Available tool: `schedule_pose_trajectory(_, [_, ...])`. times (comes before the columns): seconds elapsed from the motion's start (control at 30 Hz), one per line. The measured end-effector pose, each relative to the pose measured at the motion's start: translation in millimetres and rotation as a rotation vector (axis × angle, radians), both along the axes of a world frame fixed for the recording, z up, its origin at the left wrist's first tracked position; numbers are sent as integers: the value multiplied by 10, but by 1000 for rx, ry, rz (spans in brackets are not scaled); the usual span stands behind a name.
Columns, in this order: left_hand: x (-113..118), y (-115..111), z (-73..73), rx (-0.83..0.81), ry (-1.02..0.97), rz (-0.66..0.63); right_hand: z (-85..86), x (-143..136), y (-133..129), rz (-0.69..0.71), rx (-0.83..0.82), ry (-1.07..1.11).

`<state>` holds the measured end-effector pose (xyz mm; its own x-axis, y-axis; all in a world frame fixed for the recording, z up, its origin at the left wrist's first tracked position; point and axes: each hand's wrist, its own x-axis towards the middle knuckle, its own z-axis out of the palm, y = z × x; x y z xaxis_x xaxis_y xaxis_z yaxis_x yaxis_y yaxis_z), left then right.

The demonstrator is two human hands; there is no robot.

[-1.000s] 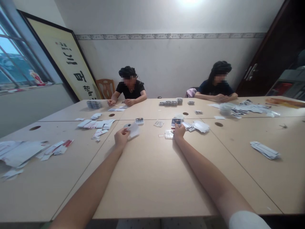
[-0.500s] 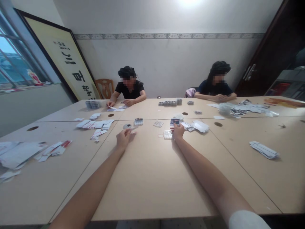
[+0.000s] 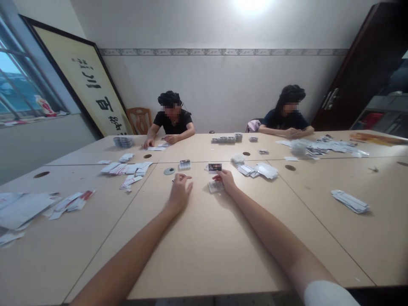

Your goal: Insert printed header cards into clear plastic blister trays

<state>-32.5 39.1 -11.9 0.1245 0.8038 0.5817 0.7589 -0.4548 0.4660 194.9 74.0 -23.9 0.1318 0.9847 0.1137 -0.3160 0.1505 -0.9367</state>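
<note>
My right hand [image 3: 225, 180] pinches the lower right edge of a small card with a dark printed picture [image 3: 215, 167]. Just below that card, a clear plastic case [image 3: 216, 187] lies on the table, partly under my right fingers. To its left, my left hand [image 3: 180, 189] hovers low over the table, thumb and forefinger apart. A small thin piece shows at the left of those fingers, mostly hidden, and I cannot tell whether they touch it. Beyond my left hand sit a grey disc [image 3: 169, 171] and a clear box with a dark label [image 3: 185, 164].
White paper pieces [image 3: 127, 168] lie to the left, and white packets [image 3: 267, 170] to the right. A bundle of strips [image 3: 350, 201] rests farther right. Two people sit across the table; stacked small cases [image 3: 227, 139] stand between them. Cable holes [image 3: 290, 168] dot the tabletop.
My right hand has moved left with the printed card, and the clear case now lies farther left. My left hand has shifted right and nearer to me, its fingers spreading.
</note>
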Motion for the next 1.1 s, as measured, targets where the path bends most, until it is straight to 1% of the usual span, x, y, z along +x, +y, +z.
schedule_pose_trajectory(0.07, [300,-71,-20,26,38,-118,-4,-114,-50,47,17,-3])
schedule_pose_trajectory(0.13, [546,-59,-39,40,62,-196,-11,-192,-91,64,37,-6])
schedule_pose_trajectory(0.17, [631,-24,-44,43,61,-207,-15,-212,-104,68,44,-7])
schedule_pose_trajectory(0.23, [716,77,-45,40,40,-197,-23,-221,-109,81,48,-9])
schedule_pose_trajectory(0.33, [688,216,-41,28,-13,-159,-24,-191,-88,134,43,-19])
schedule_pose_trajectory(0.4, [634,257,-43,21,-45,-153,-14,-172,-77,182,45,-30])
schedule_pose_trajectory(0.5, [582,252,-45,5,-95,-156,14,-157,-84,246,53,-37])
schedule_pose_trajectory(0.63, [567,214,-40,-29,-155,-159,46,-145,-116,292,55,-34])
schedule_pose_trajectory(0.8, [547,181,-29,-68,-180,-147,52,-131,-136,279,36,-33])
schedule_pose_trajectory(1.1, [574,148,15,-114,-163,-192,18,-142,-106,216,28,-24])
